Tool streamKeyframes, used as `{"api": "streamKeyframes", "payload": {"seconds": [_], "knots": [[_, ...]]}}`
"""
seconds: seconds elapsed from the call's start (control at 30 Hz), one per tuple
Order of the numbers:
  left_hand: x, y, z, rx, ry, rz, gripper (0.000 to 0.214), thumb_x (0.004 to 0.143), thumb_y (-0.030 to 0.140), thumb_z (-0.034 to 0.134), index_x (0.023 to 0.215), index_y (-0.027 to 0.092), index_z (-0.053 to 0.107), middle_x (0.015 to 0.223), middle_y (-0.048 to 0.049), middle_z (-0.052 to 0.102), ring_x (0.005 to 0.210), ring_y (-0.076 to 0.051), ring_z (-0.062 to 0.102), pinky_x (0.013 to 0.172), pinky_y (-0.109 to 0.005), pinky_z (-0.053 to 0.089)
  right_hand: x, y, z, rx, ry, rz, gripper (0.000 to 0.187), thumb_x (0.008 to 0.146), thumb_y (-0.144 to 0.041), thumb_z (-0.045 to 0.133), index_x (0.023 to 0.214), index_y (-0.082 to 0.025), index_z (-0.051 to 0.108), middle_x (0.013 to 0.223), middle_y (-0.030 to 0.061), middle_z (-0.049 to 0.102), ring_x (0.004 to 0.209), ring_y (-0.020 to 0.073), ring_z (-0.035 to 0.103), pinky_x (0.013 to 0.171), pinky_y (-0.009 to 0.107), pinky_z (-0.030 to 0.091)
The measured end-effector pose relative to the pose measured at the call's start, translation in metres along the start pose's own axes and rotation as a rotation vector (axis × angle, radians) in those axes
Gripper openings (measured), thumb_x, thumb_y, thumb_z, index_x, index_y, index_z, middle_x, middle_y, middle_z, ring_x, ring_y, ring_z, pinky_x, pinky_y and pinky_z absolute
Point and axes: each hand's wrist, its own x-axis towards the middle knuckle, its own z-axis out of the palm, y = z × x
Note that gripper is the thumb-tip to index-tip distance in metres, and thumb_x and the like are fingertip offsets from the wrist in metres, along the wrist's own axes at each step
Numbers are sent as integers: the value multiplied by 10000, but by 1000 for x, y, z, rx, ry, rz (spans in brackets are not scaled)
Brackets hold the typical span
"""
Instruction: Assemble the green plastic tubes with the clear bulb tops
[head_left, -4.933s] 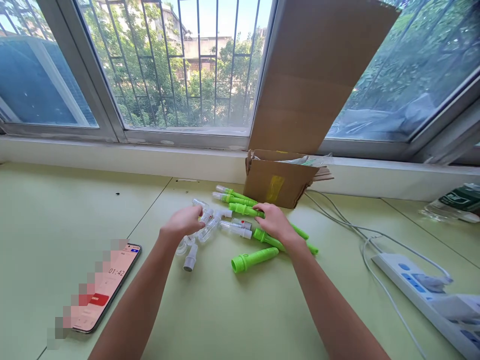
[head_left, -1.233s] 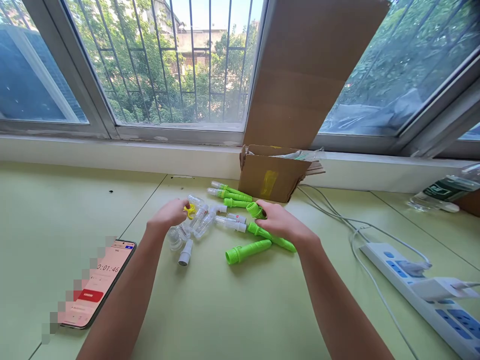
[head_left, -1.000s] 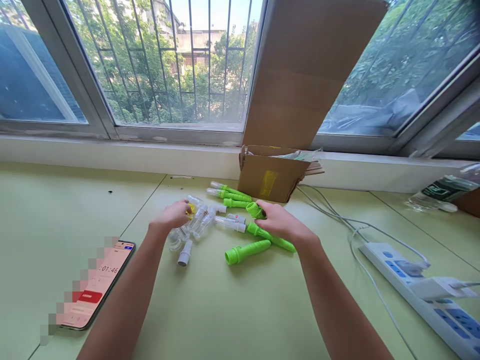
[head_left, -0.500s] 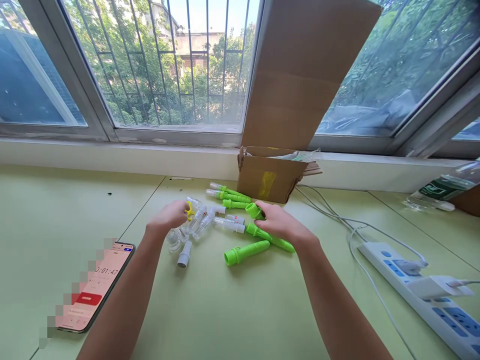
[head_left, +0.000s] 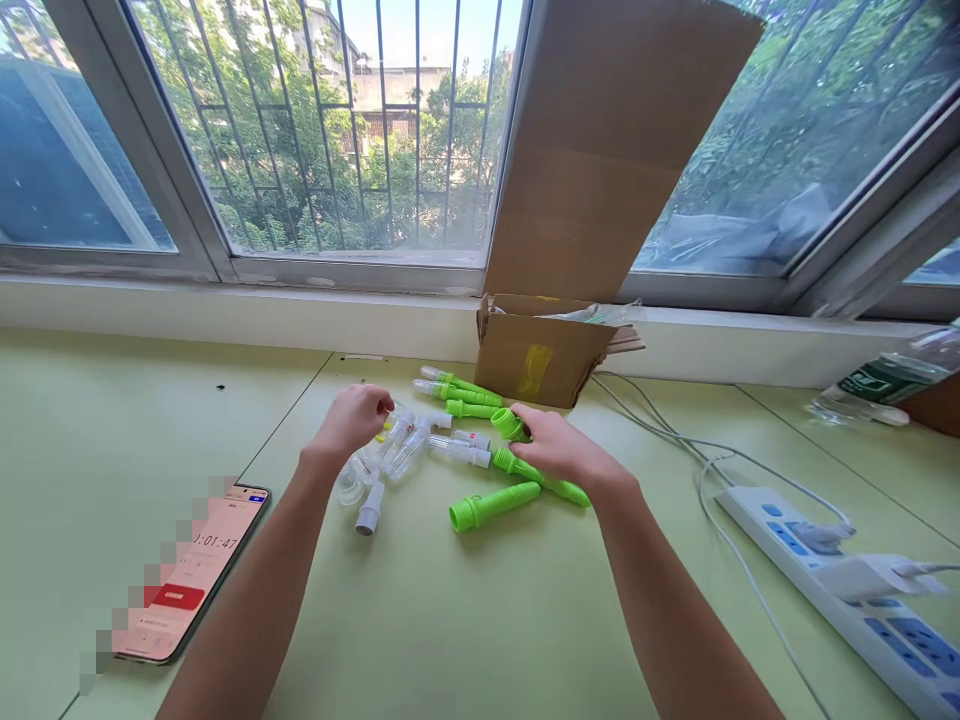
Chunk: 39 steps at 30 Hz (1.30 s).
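Note:
My left hand (head_left: 358, 415) has its fingers closed at a clear plastic tube (head_left: 398, 409), mostly hidden behind the fingertips. Just below lies a small yellow piece (head_left: 382, 434), partly covered by my hand. Beside it are several clear tubes (head_left: 405, 452) with white ends, and a loose white connector (head_left: 369, 510) closer to me. My right hand (head_left: 559, 447) is wrapped round a green threaded tube (head_left: 510, 424), its open end pointing left. Under that hand a second green tube (head_left: 551, 481) rests on the table, and a third green tube (head_left: 491, 505) lies in front.
Behind stands a cardboard box (head_left: 536, 355), with more green tubes (head_left: 472, 393) in front of it, some with clear tips. A phone (head_left: 199, 570) showing a timer lies at left. At right are a power strip (head_left: 817, 590), cables (head_left: 701, 440) and a plastic bottle (head_left: 889, 375).
My left hand has shifted slightly up and right, away from the yellow piece, which is now lower and partly hidden. My right hand keeps its hold on the green tube, nearly still.

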Motion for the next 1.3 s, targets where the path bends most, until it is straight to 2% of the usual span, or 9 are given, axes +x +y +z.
{"api": "streamKeyframes", "payload": {"seconds": [0.3,0.57,0.93,1.13,1.3], "knots": [[0,8,7,-7,38,85,289,804,164,415,874,213,692,903,-35,711,772,-172,625,619,-253,427,2,5,1,-56,-6,-38,240,692,-177,518,930,-207,532,857,27,634,750,168,553,623,236,358],[-1,17,8,5,40,93,305,796,107,406,883,225,674,856,-23,710,749,-166,628,592,-246,405,2,4,1,-57,-13,-28,260,682,-164,529,938,-204,537,860,33,645,740,169,552,620,238,350],[-3,27,9,-95,69,77,190,843,214,461,990,235,579,827,-14,709,715,-169,641,595,-253,428,0,1,2,-85,-22,-35,194,701,-178,520,892,-208,521,835,27,634,724,162,550,595,238,337],[-3,34,9,-85,48,96,196,843,228,476,940,232,646,908,-25,723,821,-178,664,681,-254,475,-1,-2,2,-96,-31,-25,163,703,-177,519,864,-204,519,817,25,629,703,155,541,576,236,323],[-5,46,7,-56,69,117,224,830,202,468,912,253,670,873,-7,724,790,-170,661,689,-254,474,0,-1,4,-131,-35,-35,241,706,-182,525,946,-207,526,815,25,619,684,148,527,558,230,316]]}}
